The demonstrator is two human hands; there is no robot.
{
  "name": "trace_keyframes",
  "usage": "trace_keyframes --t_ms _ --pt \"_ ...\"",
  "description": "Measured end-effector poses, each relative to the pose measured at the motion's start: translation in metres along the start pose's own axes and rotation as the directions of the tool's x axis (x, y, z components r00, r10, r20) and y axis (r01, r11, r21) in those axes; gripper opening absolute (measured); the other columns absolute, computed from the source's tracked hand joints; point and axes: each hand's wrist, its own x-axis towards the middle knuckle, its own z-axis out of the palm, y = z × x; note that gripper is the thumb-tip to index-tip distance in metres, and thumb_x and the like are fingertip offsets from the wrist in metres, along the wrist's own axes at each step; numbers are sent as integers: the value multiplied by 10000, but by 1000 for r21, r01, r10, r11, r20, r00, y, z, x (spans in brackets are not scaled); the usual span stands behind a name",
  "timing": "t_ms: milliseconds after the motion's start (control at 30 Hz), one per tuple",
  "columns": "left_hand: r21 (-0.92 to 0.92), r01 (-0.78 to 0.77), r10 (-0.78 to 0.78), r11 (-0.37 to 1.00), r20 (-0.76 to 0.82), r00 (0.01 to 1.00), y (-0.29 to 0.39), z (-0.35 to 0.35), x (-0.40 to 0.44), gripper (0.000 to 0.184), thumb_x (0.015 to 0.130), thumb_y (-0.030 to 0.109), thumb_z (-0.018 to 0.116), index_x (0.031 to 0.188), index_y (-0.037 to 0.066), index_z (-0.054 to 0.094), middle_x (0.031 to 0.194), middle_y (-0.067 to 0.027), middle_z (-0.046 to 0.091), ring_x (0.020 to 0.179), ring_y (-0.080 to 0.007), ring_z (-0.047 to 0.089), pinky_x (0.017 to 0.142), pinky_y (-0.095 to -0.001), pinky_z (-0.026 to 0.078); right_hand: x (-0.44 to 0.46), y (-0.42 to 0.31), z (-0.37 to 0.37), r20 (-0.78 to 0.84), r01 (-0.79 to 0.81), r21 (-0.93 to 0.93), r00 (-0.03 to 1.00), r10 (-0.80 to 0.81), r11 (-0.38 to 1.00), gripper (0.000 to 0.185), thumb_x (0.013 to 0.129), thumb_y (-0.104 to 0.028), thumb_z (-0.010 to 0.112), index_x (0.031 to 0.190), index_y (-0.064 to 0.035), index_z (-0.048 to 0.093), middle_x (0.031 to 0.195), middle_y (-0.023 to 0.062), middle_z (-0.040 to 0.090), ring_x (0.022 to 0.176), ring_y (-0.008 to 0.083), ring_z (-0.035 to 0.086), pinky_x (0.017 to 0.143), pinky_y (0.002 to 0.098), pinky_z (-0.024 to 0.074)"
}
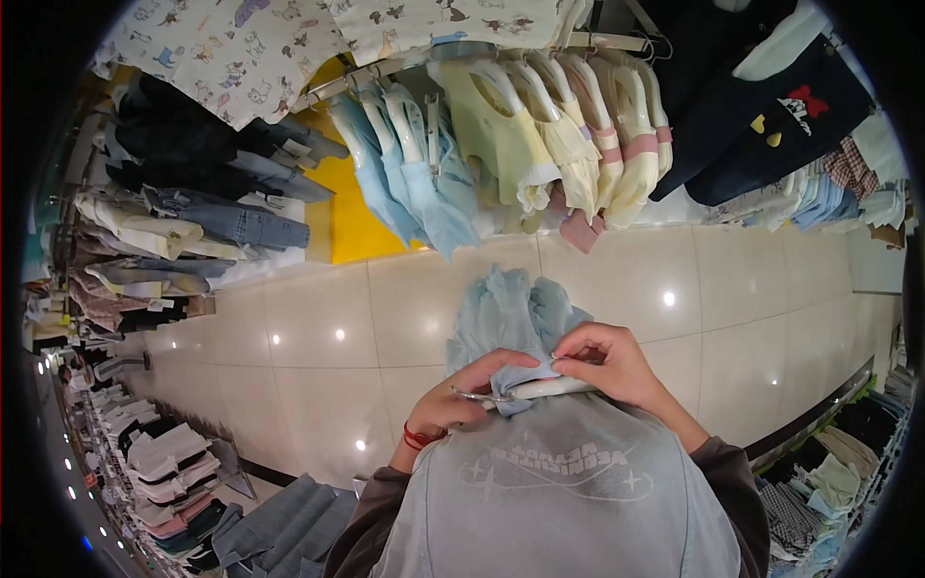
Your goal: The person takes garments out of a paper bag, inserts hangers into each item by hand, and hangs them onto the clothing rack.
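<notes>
A light blue garment point(501, 313) with gathered fabric hangs in front of the body, over a white hanger point(551, 387) with a metal hook. My left hand point(464, 387) is at the hook end, its fingers bent around the hanger and the garment's edge. On the other side, my right hand point(599, 358) pinches the blue fabric between thumb and fingertips, just above the hanger's arm. Part of the hanger is hidden by the cloth and the fingers.
Ahead, a metal rail point(371, 72) carries blue, yellow and cream garments on white hangers. Jeans point(236, 220) hang at the left. Folded clothes point(173, 472) stand lower left, and more clothes point(833, 472) lower right. Tiled floor point(318, 328) lies between.
</notes>
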Motion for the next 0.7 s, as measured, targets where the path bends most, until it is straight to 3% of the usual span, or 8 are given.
trace_keyframes --t_ms 33,133,233,300,400,433,500,700 --pt "-145 9 -6 989 23 1000 -1 -1 1 489 733 98 575 1209 41 479 1118 -67 535 1029 -165 525 888 -254 379 0 0 0 5 -3 -2 1000 3 1000 120 749 17 674 856 4 621 821 40 621 766 90 589 698 226 481" --pt "-276 142 -177 950 -103 979 -1 -5 7 376 825 179 523 1171 30 509 1104 -61 540 999 -144 531 877 -253 381 -1 2 1 10 17 5 1000 -17 1000 122 746 -6 683 854 0 626 818 44 629 761 91 594 688 228 485" --pt "14 221 -209 975 -265 941 -5 -2 18 304 859 125 532 1144 18 531 1088 -65 555 988 -120 521 854 -246 400 -1 3 9 -11 115 -43 993 -116 992 124 743 -46 697 843 -7 634 808 48 635 747 91 602 678 229 490" --pt "122 138 -105 983 -245 964 -5 1 21 278 845 75 567 1114 8 556 1048 -63 577 961 -109 531 814 -232 420 -1 -2 12 -15 205 -179 977 -211 962 127 742 -40 696 847 -4 634 809 50 635 749 90 603 681 228 491" --pt "256 81 -41 963 -159 986 2 -3 23 289 794 13 631 1079 -6 583 988 -57 604 908 -99 550 764 -219 448 -3 -6 14 13 202 -162 979 -202 966 121 746 -20 686 853 4 634 822 52 637 753 89 603 690 223 490" --pt "293 74 -39 953 -124 992 3 -4 22 303 772 -6 654 1068 -11 590 968 -55 612 888 -97 557 749 -217 456 -3 -5 14 20 174 -63 985 -173 983 117 750 -13 681 855 7 634 825 52 638 756 90 603 691 221 489" --pt "340 78 -32 937 -140 990 4 -3 23 275 772 16 665 1040 -12 607 957 -56 617 849 -97 568 734 -215 461 -3 1 11 47 108 134 992 -115 985 108 756 1 669 858 12 634 832 52 640 762 91 605 693 217 487" --pt "346 114 -42 931 -209 977 7 4 24 223 773 43 675 985 -10 630 925 -55 622 811 -90 571 708 -204 459 -1 1 11 53 118 140 991 -126 983 101 763 6 662 860 9 638 828 52 645 771 94 611 692 212 484"
